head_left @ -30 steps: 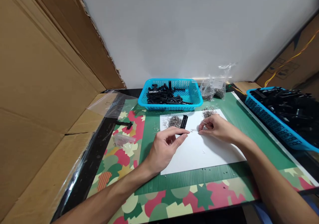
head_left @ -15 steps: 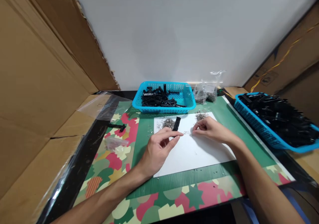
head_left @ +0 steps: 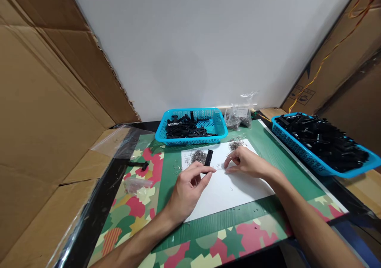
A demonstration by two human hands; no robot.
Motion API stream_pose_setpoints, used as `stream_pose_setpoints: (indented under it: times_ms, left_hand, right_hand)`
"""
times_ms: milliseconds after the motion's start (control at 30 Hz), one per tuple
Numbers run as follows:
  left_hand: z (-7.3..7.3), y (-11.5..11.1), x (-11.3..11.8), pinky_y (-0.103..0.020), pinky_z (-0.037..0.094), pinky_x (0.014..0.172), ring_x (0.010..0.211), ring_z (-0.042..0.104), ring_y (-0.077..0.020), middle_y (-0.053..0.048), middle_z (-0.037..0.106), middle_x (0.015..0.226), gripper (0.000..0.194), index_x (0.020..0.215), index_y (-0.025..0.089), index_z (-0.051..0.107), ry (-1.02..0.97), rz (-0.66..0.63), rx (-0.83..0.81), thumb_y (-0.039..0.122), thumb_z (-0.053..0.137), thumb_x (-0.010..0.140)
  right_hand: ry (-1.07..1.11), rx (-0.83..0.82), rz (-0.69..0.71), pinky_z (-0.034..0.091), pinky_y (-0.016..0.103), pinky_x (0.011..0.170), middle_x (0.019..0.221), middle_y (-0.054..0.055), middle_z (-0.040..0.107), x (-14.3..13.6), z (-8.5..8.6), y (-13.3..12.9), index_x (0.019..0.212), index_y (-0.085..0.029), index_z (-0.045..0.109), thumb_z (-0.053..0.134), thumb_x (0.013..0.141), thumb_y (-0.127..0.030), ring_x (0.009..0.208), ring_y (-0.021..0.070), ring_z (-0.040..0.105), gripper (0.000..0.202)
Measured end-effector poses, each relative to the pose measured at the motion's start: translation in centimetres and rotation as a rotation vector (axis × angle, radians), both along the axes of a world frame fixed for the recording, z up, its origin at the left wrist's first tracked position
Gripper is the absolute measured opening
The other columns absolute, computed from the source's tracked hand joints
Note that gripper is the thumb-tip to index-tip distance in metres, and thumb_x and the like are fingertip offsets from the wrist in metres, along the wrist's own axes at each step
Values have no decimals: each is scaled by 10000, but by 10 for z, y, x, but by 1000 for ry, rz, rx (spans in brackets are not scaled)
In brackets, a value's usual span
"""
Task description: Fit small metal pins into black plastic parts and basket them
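Observation:
Over the white sheet [head_left: 226, 196], my left hand [head_left: 192, 186] has thumb and index finger pinched at the lower end of a black plastic part [head_left: 208, 159], which points up and away. My right hand [head_left: 245, 162] is just to the right, its fingertips curled close together near the paper; what they hold, if anything, is too small to make out. Small metal pieces [head_left: 199, 156] form a pile behind my left hand. A second pile of them [head_left: 236, 144] lies behind my right hand. A few loose ones are between the hands.
A blue basket [head_left: 190, 141] of black parts stands at the back, beside clear bags [head_left: 238, 119] of metal pieces. Another full blue basket [head_left: 315, 162] is at the right. One black part [head_left: 138, 164] and plastic bags lie left.
The camera view has tilted up, so the table items appear lower. Both hands stay near the same places over the sheet, the left still with the black part.

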State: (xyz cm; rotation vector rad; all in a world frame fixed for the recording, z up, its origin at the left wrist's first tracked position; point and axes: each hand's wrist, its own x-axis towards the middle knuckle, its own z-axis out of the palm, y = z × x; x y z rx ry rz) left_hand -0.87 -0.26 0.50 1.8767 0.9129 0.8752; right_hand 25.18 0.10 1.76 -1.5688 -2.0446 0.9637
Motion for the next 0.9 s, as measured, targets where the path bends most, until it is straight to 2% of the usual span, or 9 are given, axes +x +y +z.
stream_pose_setpoints:
  times_ms: [200, 333, 467, 633, 700, 800, 900]
  left_hand:
    - [0, -1, -1, -254, 389, 601, 676, 518, -114, -18, 628, 923, 225, 1070, 226, 823, 31, -24, 4, 345, 637, 1025]
    - [-2, -1, -2, -251, 387, 604, 672, 511, -108, -18, 632, 950, 222, 1077, 226, 816, 42, -34, -6, 347, 637, 1029]
    - [-1, 0, -2, -249, 392, 624, 692, 517, -112, -18, 629, 957, 233, 1113, 232, 810, 51, -44, -26, 362, 632, 1036]
    - [2, 2, -2, -238, 405, 623, 724, 544, -122, -30, 638, 959, 300, 1100, 206, 798, 5, -74, -125, 432, 608, 1046]
    - [2, 3, -2, -227, 372, 546, 618, 501, -99, -8, 615, 867, 347, 1074, 181, 768, -42, -119, -243, 481, 595, 1049]
    - [0, 4, -2, -214, 291, 457, 473, 383, -74, 64, 478, 635, 399, 1003, 162, 700, -113, -188, -402, 544, 591, 1043]
    - [-3, 3, -2, -205, 265, 442, 450, 359, -69, 88, 417, 563, 406, 962, 159, 670, -137, -212, -430, 555, 613, 1032]
  right_hand:
    - [34, -30, -10, 239, 289, 571, 555, -82, 355, -2, -2, 1, 911, -175, 857, 785, 807, -239, 542, 104, 322, 141]
    - [101, -46, -18, 223, 289, 555, 539, -90, 338, -3, 0, 0, 831, -159, 813, 775, 805, -244, 532, 97, 297, 97]
    - [274, -21, 28, 205, 297, 552, 561, -92, 286, -6, 4, -4, 853, -174, 807, 779, 848, -312, 544, 100, 256, 141]
    - [494, 90, -13, 198, 301, 561, 575, -91, 245, -18, 2, -11, 857, -189, 828, 842, 849, -403, 555, 101, 231, 214]
    - [521, 139, -22, 197, 299, 559, 578, -83, 259, -24, -1, -12, 861, -186, 839, 825, 873, -431, 558, 102, 240, 245]
    - [548, 215, -15, 198, 291, 551, 579, -73, 293, -30, -3, -13, 855, -172, 845, 806, 899, -426, 563, 101, 256, 261]
    - [581, 251, 17, 195, 284, 535, 563, -65, 355, -34, -2, -15, 840, -164, 845, 811, 900, -375, 563, 97, 262, 221]
